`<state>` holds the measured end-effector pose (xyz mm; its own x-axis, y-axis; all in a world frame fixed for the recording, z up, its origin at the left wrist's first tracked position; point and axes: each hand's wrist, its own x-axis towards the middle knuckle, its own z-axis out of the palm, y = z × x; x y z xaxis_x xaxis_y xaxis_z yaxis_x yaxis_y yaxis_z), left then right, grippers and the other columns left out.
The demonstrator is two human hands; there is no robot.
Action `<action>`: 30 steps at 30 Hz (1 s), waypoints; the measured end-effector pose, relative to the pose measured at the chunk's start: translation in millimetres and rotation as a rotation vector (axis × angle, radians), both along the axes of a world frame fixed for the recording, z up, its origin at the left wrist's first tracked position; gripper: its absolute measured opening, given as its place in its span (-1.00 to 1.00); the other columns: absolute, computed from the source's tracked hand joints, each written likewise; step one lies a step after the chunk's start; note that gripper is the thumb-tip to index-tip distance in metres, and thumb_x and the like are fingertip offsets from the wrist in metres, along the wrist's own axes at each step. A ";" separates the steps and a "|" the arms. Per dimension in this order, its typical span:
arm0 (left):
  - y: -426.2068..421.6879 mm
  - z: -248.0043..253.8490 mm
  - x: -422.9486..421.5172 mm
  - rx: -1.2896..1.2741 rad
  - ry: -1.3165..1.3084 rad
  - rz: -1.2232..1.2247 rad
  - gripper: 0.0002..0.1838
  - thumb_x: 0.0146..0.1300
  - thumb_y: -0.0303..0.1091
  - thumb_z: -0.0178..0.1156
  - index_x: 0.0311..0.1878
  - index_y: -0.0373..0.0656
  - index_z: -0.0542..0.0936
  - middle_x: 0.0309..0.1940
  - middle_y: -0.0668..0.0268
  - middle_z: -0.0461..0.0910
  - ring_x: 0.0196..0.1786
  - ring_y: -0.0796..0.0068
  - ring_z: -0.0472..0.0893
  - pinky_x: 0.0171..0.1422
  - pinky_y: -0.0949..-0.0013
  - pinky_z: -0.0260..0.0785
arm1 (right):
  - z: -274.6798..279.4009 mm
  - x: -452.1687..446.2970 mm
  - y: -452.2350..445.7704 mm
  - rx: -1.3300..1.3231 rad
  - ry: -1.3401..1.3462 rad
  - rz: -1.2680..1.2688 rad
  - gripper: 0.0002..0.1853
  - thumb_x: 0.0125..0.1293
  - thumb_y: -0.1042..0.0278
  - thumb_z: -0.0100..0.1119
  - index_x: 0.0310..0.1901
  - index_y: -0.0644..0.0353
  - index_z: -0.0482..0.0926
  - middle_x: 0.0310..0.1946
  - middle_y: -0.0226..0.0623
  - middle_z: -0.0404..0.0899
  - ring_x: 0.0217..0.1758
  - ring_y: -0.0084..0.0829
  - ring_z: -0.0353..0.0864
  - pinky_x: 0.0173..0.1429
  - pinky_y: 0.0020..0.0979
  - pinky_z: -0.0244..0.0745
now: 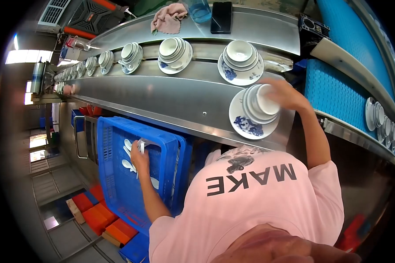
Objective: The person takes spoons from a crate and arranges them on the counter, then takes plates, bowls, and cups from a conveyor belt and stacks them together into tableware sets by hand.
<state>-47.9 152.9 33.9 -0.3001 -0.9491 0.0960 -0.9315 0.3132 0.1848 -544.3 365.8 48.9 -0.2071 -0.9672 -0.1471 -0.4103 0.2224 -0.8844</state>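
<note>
A person in a pink shirt (267, 188) works at a metal table (162, 95), hands well apart. The right hand (285, 94), blurred by motion, is at the rim of the top bowl (267, 100) in a tilted stack nearest the body; whether its fingers grip the bowl cannot be told. Beneath the stacked bowls sits a plate (253, 130) with blue flowers, resting on the table near its edge. The left hand (140, 159) reaches into a blue crate (156, 136) beside the table, fingers closed on a white spoon (141, 146). Other spoons (127, 165) lie in the crate next to that hand. Just beyond the near stack stands another stack (240, 61), first in a row of bowls on plates running off to the left. Behind the row are a pink cloth (168, 19), a blue container (200, 12) and a phone (221, 18).
</note>
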 end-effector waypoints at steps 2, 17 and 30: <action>-6.9 -3.1 16.6 -0.073 0.166 0.047 -0.52 -0.06 -0.54 0.11 0.03 -0.20 0.37 -0.12 0.00 0.48 -0.05 -0.04 0.47 0.02 0.20 0.29 | -5.7 -10.7 6.9 0.000 -0.093 -0.138 -0.61 0.03 0.48 0.05 -0.03 0.31 0.44 -0.25 -0.24 0.54 -0.18 -0.45 0.50 -0.04 -0.43 0.38; 9.5 58.9 -251.5 -0.023 -0.015 -0.904 -0.46 -0.15 -0.63 0.13 0.00 -0.09 0.39 -0.31 0.21 0.46 -0.18 0.12 0.45 -0.12 0.16 0.35 | -57.8 -98.9 38.7 -0.125 0.190 -0.658 -0.58 0.19 0.19 0.07 0.02 0.27 0.41 -0.08 -0.05 0.49 0.01 -0.18 0.47 0.09 -0.36 0.30; 7.6 1.2 -303.1 0.920 0.618 -0.287 -0.77 0.06 -0.41 0.12 -0.18 -0.26 0.49 -0.44 0.25 0.53 -0.41 0.47 0.50 -0.33 0.44 0.29 | -65.8 -305.9 427.4 0.506 1.398 -1.237 -0.50 0.09 0.46 0.00 0.15 0.11 0.35 0.10 -0.09 0.38 0.14 -0.17 0.38 0.22 -0.27 0.26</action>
